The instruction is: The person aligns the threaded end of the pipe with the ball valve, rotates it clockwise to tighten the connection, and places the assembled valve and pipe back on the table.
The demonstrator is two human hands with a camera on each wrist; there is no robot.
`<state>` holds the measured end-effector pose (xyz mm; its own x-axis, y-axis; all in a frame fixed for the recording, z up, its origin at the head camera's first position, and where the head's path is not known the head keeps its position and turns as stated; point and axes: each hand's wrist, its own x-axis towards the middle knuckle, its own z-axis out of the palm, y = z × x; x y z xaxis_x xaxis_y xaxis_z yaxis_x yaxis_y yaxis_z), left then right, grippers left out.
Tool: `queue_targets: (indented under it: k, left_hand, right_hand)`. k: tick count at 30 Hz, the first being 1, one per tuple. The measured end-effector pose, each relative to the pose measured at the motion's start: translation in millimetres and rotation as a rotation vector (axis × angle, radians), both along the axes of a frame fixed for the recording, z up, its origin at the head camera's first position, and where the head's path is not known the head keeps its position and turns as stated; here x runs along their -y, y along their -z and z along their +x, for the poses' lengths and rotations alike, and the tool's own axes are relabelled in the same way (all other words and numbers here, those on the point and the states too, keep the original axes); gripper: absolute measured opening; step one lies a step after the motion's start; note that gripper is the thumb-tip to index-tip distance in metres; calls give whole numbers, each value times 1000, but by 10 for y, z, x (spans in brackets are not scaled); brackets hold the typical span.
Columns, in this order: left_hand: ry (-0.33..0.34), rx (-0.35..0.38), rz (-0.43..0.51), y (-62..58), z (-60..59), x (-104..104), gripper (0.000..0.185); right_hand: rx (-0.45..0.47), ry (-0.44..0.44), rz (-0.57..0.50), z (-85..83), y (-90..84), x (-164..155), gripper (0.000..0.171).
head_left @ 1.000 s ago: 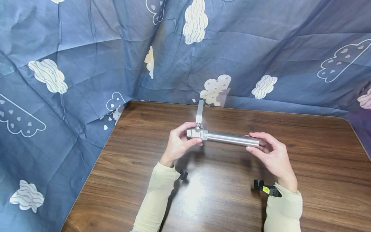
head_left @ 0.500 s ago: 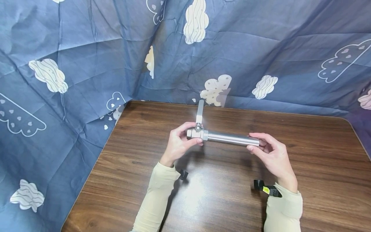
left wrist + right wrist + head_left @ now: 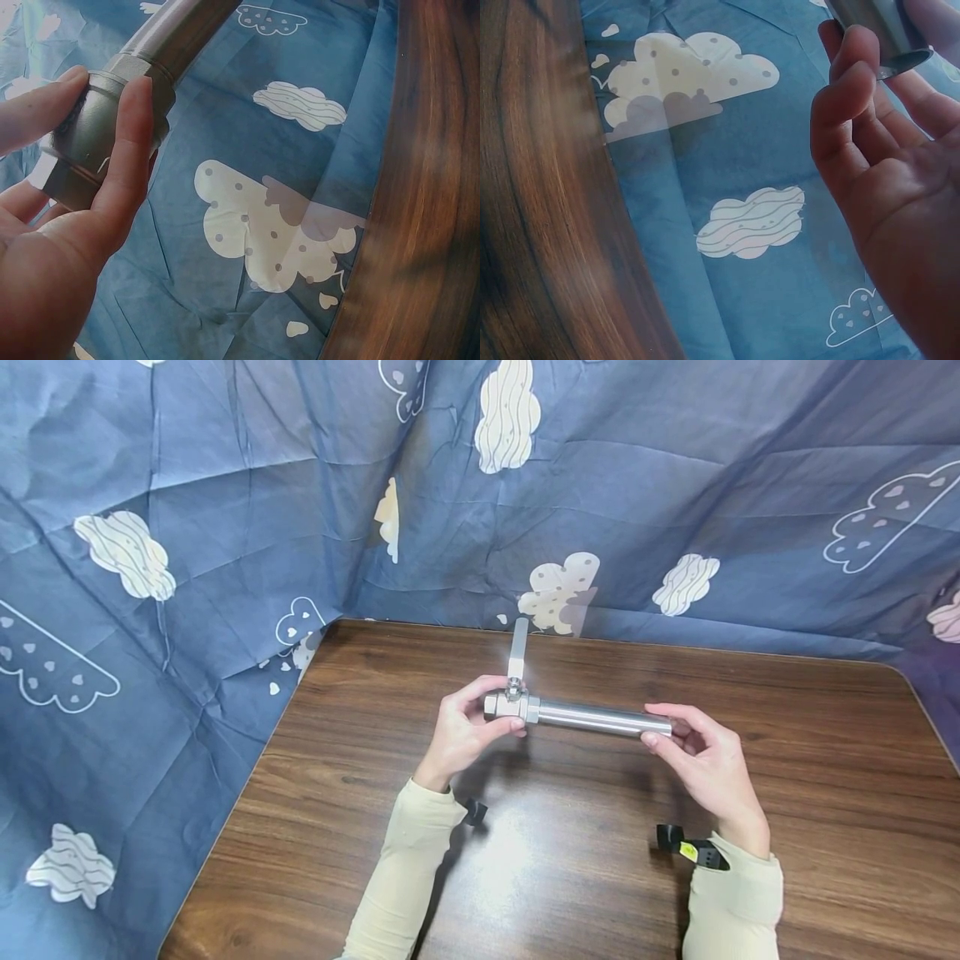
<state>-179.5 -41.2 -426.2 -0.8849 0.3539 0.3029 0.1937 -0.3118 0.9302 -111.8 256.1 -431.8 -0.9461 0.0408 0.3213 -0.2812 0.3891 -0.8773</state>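
A steel ball valve (image 3: 512,705) with a long flat lever handle (image 3: 517,647) is held over the table, its lever pointing toward the back. Joined to the valve's right side is a shiny metal pipe (image 3: 600,716), lying nearly level and tilted slightly down to the right. My left hand (image 3: 467,727) grips the valve body between thumb and fingers; the left wrist view shows its hexagonal end (image 3: 64,180). At the pipe's free end, my right hand (image 3: 701,756) pinches with thumb and fingertips. The open rim of the pipe (image 3: 907,64) shows in the right wrist view.
A brown wood-grain table (image 3: 585,877) spreads under both hands. Behind it and at the left hangs a blue cloth (image 3: 637,485) with cloud prints. Black wrist cameras (image 3: 670,838) sit at both cuffs.
Almost nothing differs. The right thumb has shifted very slightly rightward along the pipe's end; the left hand and valve stay in place.
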Motion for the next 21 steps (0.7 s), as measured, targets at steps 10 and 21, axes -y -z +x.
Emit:
queue_targets:
  k: [10,21]
  left_hand:
    - [6,3,7,4,3,-10,47]
    - [10,2,-6,-3,6,-11,45]
  right_hand:
    - [-22,0,13,0,3,-12,35]
    - [5,10,23,7,-3,-21,31]
